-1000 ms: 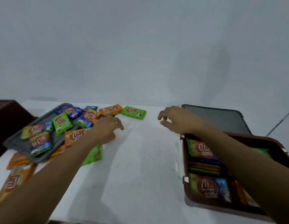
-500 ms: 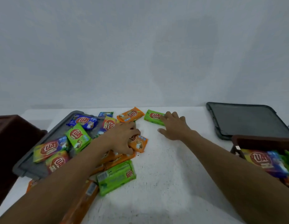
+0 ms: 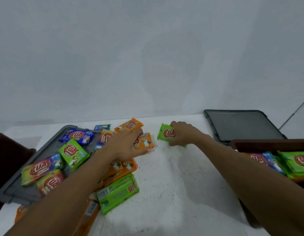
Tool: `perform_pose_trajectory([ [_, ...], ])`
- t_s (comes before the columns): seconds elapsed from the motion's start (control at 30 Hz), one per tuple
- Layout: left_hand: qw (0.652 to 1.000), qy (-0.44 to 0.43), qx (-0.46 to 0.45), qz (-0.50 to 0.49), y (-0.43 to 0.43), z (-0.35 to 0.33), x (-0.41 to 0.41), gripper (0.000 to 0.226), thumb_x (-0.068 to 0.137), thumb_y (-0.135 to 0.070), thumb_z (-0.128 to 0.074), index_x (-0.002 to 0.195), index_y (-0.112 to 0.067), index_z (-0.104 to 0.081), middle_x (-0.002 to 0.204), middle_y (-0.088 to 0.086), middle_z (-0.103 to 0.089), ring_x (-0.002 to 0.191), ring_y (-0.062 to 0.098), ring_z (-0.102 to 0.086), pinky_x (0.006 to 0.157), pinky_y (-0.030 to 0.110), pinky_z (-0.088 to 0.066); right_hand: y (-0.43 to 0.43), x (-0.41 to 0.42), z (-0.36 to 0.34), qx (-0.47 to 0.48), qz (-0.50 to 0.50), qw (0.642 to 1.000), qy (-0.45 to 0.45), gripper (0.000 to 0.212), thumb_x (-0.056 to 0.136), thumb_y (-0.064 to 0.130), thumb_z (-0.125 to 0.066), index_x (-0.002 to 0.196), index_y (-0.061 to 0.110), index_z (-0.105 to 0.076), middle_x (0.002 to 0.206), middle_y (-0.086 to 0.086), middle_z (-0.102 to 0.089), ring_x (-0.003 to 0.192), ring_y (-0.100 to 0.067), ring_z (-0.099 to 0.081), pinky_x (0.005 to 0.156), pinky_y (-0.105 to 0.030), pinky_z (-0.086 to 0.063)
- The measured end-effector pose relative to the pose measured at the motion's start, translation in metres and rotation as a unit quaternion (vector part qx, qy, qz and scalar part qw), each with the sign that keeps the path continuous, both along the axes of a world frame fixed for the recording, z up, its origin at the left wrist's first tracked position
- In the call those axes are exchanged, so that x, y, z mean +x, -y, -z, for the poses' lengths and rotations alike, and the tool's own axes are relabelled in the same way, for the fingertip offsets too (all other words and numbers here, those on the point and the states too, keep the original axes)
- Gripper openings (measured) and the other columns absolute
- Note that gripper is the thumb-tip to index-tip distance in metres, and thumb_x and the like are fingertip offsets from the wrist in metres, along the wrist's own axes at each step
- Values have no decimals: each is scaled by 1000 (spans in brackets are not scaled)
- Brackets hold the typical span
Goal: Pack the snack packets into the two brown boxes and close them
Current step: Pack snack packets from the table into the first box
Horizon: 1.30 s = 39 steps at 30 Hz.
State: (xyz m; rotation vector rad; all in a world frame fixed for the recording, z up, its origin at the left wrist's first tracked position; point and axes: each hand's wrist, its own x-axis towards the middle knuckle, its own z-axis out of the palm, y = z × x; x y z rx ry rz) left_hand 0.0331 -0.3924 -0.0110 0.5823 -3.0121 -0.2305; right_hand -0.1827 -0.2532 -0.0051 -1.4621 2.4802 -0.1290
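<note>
Several snack packets in green, orange and blue lie heaped at the left of the white table, some on a grey lid. My right hand is closed around a green packet near the table's far edge. An orange packet is under the fingers of my left hand, which grips it. Another orange packet lies just behind that hand. The brown box at the right edge holds several packets. A second dark brown box shows at the far left.
A dark grey lid lies flat behind the right box. A green packet and orange packets lie beside my left forearm. A plain wall rises right behind the table.
My right hand left the box, reached to the far green packet and closed on it. My left hand moved right and took hold of the orange packet. The view turned left.
</note>
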Motion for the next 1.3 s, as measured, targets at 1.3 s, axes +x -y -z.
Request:
perform_pose_trajectory([
  [1.3, 987, 102, -76, 95, -361, -47, -146, 39, 102, -45, -32, 124, -26, -58, 121, 1, -63, 106, 19, -59, 82, 34, -45, -404, -104, -37, -16, -48, 995, -91, 38, 100, 49, -36, 118, 33, -65, 113, 4, -69, 102, -19, -61, 80, -32, -48],
])
